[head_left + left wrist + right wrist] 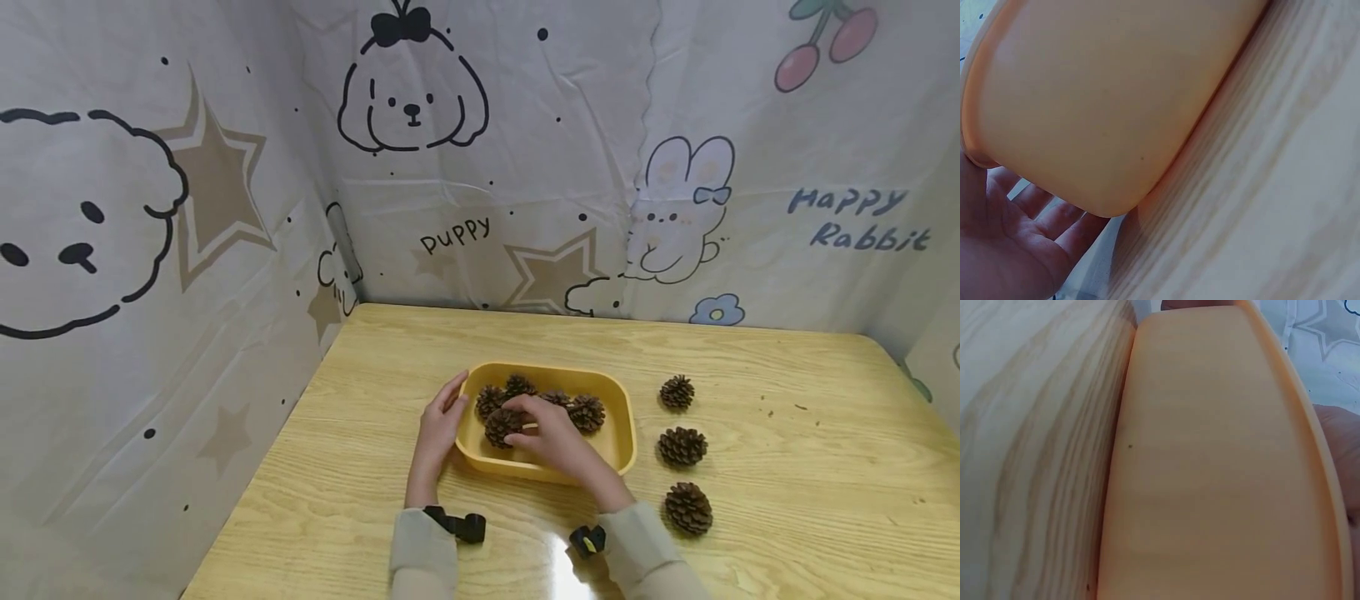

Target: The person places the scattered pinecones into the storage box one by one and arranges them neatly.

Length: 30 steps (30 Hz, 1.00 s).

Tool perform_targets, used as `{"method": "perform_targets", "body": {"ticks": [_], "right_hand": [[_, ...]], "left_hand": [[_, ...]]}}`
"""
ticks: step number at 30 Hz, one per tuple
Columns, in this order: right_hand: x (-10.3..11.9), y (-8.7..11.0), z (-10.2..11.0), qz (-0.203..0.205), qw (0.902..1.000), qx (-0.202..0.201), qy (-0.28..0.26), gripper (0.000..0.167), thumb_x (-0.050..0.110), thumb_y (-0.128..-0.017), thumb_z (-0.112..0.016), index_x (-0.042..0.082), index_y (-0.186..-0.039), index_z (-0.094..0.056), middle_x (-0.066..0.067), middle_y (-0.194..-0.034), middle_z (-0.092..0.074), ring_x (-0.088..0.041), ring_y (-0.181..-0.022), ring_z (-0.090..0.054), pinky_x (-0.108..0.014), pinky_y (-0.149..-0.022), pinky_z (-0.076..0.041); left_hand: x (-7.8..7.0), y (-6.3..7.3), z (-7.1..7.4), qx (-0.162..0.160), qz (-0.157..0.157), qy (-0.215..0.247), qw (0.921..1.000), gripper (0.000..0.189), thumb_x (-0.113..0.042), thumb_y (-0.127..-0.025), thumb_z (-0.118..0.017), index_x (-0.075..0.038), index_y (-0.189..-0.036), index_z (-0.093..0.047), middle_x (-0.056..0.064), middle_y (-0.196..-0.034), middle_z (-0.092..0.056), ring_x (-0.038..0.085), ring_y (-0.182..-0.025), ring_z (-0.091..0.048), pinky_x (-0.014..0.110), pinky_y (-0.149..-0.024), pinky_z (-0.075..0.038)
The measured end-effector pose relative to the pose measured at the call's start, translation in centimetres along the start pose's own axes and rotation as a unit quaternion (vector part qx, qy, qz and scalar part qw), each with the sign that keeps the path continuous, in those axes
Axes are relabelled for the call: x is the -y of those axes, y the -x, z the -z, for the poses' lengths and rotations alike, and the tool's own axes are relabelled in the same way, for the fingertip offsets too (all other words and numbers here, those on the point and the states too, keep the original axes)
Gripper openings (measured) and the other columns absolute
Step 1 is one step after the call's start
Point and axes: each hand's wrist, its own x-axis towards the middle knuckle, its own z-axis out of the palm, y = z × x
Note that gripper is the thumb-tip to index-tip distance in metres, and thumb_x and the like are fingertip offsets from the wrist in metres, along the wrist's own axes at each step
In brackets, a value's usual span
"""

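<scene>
A yellow plastic bin (547, 473) on the wooden table has several brown pine cones in it. My right hand (553, 433) reaches over its near rim and holds one pine cone (502, 427) between thumb and fingers, toward the bin's left side. At the left end of the bin, my left hand (440, 429) holds on, thumb at the rim and fingers along the outer wall. The left wrist view shows those fingers (1060, 219) against the wall. The bin's side wall (1210, 450) fills most of the right wrist view, so the held pine cone is hidden there.
Right of the bin, three pine cones stand in a column: a far one (677, 392), a middle one (682, 447) and a near one (688, 509). Small brown crumbs lie farther right on the table (810, 467). Printed cloth (487, 183) hangs behind and at the left.
</scene>
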Motion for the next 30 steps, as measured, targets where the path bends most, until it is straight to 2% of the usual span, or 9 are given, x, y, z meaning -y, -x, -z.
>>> {"method": "perform_targets", "body": {"ticks": [5,12,20,30], "right_hand": [[0.1,-0.5,-0.4,0.005,0.9997,0.022,0.010,0.037,0.010,-0.087,-0.073,0.005,-0.122,-0.062,-0.015,-0.122,-0.066,-0.030,-0.106,-0.067,-0.041,-0.088,-0.059],[0.3,-1.0,-0.8,0.015,0.9982,0.055,0.021,0.035,0.010,-0.088,-0.072,0.005,-0.121,-0.061,-0.014,-0.121,-0.067,-0.027,-0.104,-0.069,-0.035,-0.084,-0.060],[0.4,-1.4,-1.0,0.007,0.9965,0.083,0.013,0.036,0.010,-0.089,-0.070,0.004,-0.123,-0.061,-0.014,-0.124,-0.066,-0.027,-0.106,-0.068,-0.038,-0.086,-0.059],[0.1,-1.3,-0.9,-0.013,0.9959,0.090,0.000,0.039,0.012,-0.089,-0.071,0.004,-0.126,-0.060,-0.016,-0.128,-0.064,-0.026,-0.101,-0.070,-0.030,-0.080,-0.061]], "left_hand": [[0.3,-0.2,0.0,0.004,0.003,0.005,1.0000,0.043,-0.013,-0.102,-0.048,-0.008,-0.145,-0.048,0.017,-0.154,-0.040,0.035,-0.142,-0.040,0.050,-0.114,-0.039],[0.5,-0.4,0.0,0.005,0.006,0.006,0.9999,0.043,-0.013,-0.102,-0.048,-0.009,-0.145,-0.048,0.017,-0.155,-0.040,0.034,-0.142,-0.040,0.049,-0.114,-0.039],[0.4,-0.5,0.0,0.005,0.000,0.013,0.9999,0.043,-0.011,-0.102,-0.048,-0.007,-0.145,-0.048,0.018,-0.154,-0.041,0.035,-0.141,-0.042,0.049,-0.113,-0.041],[0.5,-0.4,0.0,0.001,0.004,0.012,0.9999,0.043,-0.012,-0.102,-0.049,-0.008,-0.144,-0.049,0.018,-0.153,-0.042,0.034,-0.141,-0.043,0.048,-0.113,-0.042]]}}
